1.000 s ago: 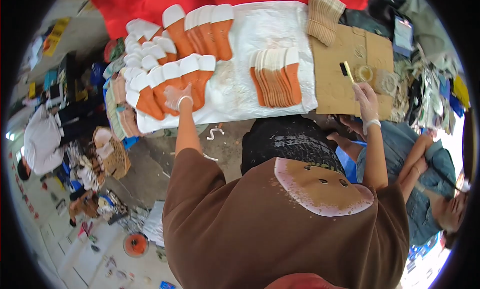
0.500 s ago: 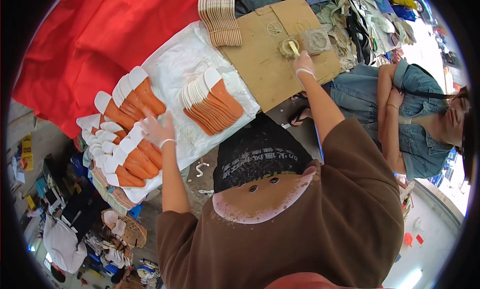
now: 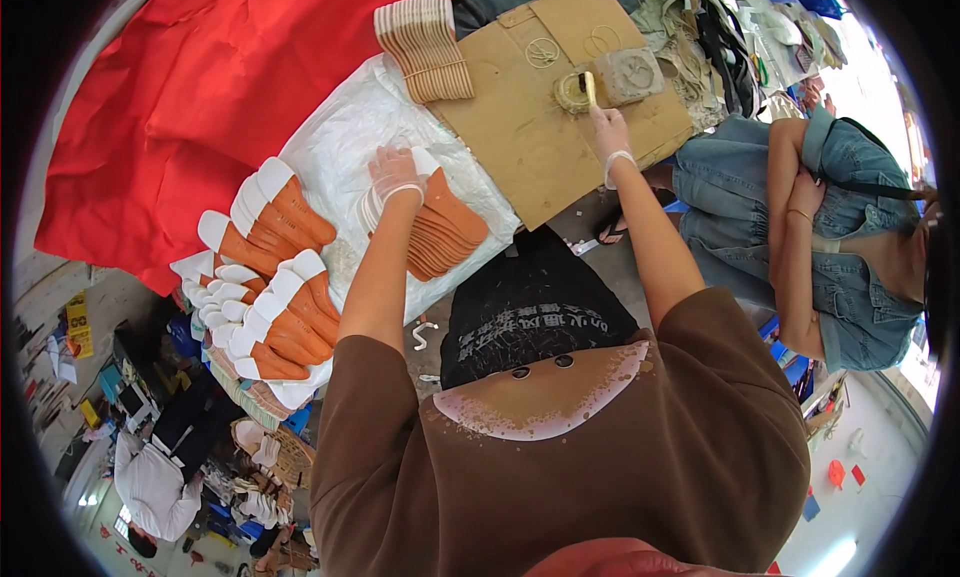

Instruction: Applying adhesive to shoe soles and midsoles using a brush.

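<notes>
In a clear glove, my left hand (image 3: 396, 171) lies over the white ends of a fanned stack of orange-and-white insoles (image 3: 450, 222) on white plastic sheeting (image 3: 345, 127). Its fingers look stretched out, though their undersides are hidden. My gloved right hand (image 3: 611, 133) is closed around a small brush (image 3: 589, 89), whose far end reaches over a round, crusted pot (image 3: 571, 94) of yellowish stuff. More orange-and-white insoles (image 3: 290, 312) lie in overlapping heaps to the left.
A banded stack of pale insoles (image 3: 425, 47) stands beyond the sheeting. A crusted block (image 3: 634, 75) and rubber bands (image 3: 542, 52) rest on cardboard (image 3: 510, 137). Red cloth (image 3: 200, 107) spreads at far left. A person in denim (image 3: 850, 227) stands close on the right, arms folded.
My left hand has moved right, from the left heaps onto the fanned stack. My right hand stays by the pot, with the brush now tilted more upright.
</notes>
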Demonstrator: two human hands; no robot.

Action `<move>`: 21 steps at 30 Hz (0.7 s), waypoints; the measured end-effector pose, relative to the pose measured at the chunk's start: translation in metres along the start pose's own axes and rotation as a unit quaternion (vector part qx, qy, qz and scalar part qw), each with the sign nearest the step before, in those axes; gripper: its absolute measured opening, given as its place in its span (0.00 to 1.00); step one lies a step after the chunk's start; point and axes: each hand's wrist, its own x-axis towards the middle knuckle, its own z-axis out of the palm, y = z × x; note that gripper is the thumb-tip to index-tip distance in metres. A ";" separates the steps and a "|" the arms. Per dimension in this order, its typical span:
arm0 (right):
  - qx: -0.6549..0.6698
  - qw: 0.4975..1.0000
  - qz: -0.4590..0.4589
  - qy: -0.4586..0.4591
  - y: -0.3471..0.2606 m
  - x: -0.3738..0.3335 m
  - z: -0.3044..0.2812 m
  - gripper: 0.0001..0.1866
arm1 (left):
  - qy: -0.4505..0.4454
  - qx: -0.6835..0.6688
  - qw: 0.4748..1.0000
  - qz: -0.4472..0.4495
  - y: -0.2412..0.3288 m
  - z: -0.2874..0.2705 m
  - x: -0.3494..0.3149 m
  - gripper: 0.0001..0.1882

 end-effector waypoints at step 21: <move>0.081 0.920 -0.132 -0.361 -0.105 -0.076 -0.047 0.09 | -0.053 -0.526 0.840 0.124 -0.009 -0.151 -0.054 0.18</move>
